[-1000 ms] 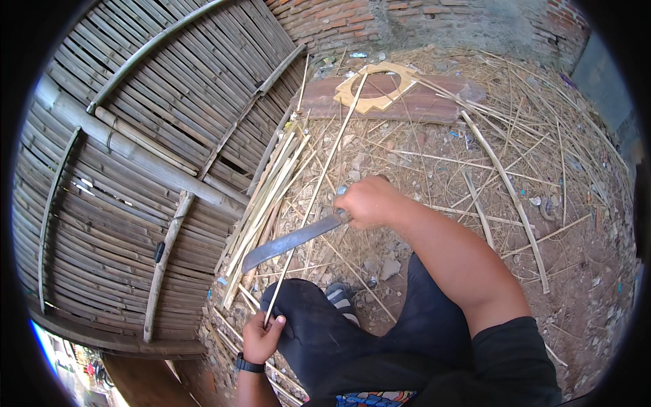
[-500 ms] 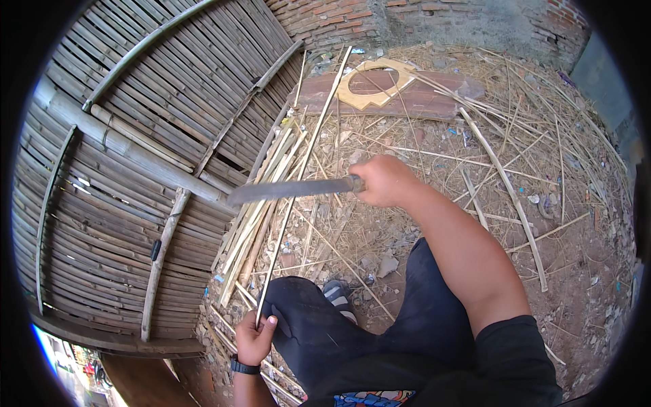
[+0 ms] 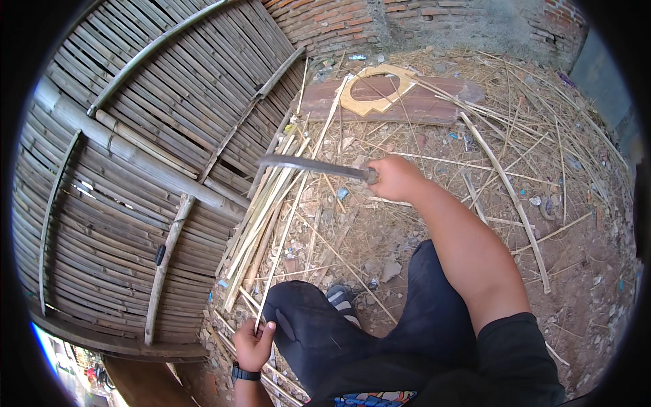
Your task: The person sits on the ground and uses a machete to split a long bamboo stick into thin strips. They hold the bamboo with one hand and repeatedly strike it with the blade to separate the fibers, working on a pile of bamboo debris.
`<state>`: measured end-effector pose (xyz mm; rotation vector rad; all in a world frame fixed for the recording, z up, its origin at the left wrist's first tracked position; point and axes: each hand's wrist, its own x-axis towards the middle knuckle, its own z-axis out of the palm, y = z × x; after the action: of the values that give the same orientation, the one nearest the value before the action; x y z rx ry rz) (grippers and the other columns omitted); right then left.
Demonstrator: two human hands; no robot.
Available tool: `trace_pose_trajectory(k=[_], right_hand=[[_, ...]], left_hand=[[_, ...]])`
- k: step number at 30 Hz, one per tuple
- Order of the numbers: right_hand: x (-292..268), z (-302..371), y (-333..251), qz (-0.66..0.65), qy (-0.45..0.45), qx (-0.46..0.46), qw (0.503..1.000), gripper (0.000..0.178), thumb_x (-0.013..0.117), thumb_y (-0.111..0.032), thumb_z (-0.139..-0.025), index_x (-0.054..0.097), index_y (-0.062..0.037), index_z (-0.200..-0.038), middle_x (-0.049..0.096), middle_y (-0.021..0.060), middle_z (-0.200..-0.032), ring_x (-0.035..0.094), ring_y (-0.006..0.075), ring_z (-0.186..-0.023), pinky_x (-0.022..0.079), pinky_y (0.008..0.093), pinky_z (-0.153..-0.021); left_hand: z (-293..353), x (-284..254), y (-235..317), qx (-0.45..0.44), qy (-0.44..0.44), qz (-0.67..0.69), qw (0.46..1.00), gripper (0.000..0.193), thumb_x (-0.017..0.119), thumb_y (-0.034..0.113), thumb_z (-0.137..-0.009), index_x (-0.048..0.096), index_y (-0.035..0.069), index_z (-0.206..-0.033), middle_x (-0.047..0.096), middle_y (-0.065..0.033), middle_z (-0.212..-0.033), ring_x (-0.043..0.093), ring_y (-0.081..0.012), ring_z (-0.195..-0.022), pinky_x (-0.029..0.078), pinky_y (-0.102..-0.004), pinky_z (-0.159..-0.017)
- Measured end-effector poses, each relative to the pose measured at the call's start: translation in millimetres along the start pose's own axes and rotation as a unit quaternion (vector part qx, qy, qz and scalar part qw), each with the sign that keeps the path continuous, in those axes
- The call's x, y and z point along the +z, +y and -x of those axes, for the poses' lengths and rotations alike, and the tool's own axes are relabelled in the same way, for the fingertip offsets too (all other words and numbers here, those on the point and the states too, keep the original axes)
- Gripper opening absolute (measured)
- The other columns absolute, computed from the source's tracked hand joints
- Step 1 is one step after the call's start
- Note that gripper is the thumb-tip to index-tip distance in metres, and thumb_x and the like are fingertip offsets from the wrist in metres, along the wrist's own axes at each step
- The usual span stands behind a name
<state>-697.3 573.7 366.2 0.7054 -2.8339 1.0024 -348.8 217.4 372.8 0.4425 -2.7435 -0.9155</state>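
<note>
Near my left knee, my left hand (image 3: 253, 346) is closed round the near end of a long, thin bamboo strip (image 3: 282, 245). The strip slants away from me, up and to the right, toward the brown board. My right hand (image 3: 397, 178) grips the handle of a machete (image 3: 315, 167), out in front at arm's length. Its long dark blade points left, slightly blurred at the tip, and crosses in front of the strip. Whether blade and strip touch, I cannot tell.
A pile of split bamboo strips (image 3: 261, 230) lies along the bamboo slat wall (image 3: 129, 176) at left. Ahead, a yellow panel with a round hole (image 3: 400, 89) rests on a brown board (image 3: 451, 108). Loose strips and shavings litter the ground before a brick wall (image 3: 325, 27).
The machete has moved up and to the right with my right hand. The strip's far end sits lower in view. My left hand stays by my knee, still holding the strip.
</note>
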Motion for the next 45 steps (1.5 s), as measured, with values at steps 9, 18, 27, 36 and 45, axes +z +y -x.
trace_pose_trajectory(k=[9,18,27,36,45], right_hand=[[-11,3,-38,-0.009,-0.061,-0.084,0.995,0.021,0.075,-0.019,-0.078,0.076,-0.0137,-0.098,0.073,0.0124,-0.082,0.072,0.0331,-0.080,0.057,0.0458,-0.073],[-8,6,-17,0.002,-0.073,-0.049,0.996,0.024,0.079,-0.027,-0.082,0.074,-0.0093,-0.097,0.073,0.0137,-0.083,0.072,0.0337,-0.081,0.055,0.0456,-0.074],[-24,-4,-7,-0.108,-0.046,0.083,0.990,0.026,0.078,-0.030,-0.085,0.075,-0.0074,-0.099,0.072,0.0131,-0.080,0.071,0.0268,-0.077,0.055,0.0428,-0.075],[-2,5,-29,-0.002,-0.148,-0.087,0.985,0.027,0.079,-0.029,-0.082,0.074,-0.0099,-0.100,0.073,0.0146,-0.086,0.072,0.0334,-0.084,0.056,0.0457,-0.077],[-15,-14,24,-0.152,-0.014,0.112,0.982,0.039,0.082,-0.033,-0.083,0.074,-0.0050,-0.109,0.074,0.0137,-0.092,0.071,0.0289,-0.085,0.055,0.0438,-0.079]], left_hand=[[-1,-11,1,0.021,0.056,-0.023,0.998,0.037,0.080,0.026,-0.092,0.059,0.000,-0.075,0.050,-0.0017,-0.056,0.041,-0.0089,-0.055,0.036,-0.0291,-0.050],[3,-2,-1,0.058,0.095,-0.111,0.988,0.041,0.081,0.027,-0.088,0.054,0.002,-0.071,0.050,-0.0099,-0.056,0.046,-0.0240,-0.050,0.038,-0.0367,-0.050],[5,-11,-8,0.064,0.126,-0.115,0.983,0.036,0.074,0.027,-0.094,0.058,0.000,-0.076,0.050,-0.0093,-0.056,0.045,-0.0193,-0.051,0.038,-0.0362,-0.050],[-7,15,-8,0.041,0.104,-0.039,0.993,0.044,0.078,0.034,-0.092,0.056,0.001,-0.073,0.047,-0.0053,-0.055,0.041,-0.0150,-0.053,0.037,-0.0338,-0.051],[1,-4,-22,0.020,0.111,-0.054,0.992,0.036,0.078,0.028,-0.092,0.060,0.000,-0.078,0.050,-0.0059,-0.056,0.044,-0.0146,-0.052,0.038,-0.0335,-0.051]])
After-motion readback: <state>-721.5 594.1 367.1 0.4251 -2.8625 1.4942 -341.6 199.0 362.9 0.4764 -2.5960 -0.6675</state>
